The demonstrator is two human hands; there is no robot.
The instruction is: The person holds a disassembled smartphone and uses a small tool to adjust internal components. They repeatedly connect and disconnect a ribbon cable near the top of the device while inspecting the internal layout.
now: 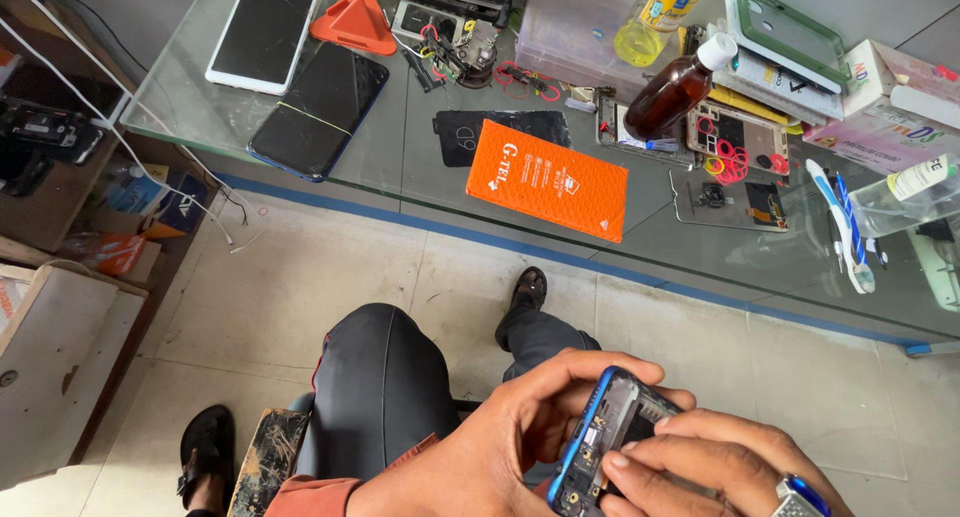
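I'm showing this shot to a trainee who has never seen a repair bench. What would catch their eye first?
Probably the two hands low in the frame: the left hand and right hand grip an opened phone with a blue frame, its insides exposed. Next, the bright orange flat box at the near edge of the glass counter, then the brown bottle lying among phone parts farther back.

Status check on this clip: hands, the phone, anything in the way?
Left hand grips opened blue-framed phone. Right hand fingers press on its exposed back. Held over the lap, apart from glass counter; nothing blocking.
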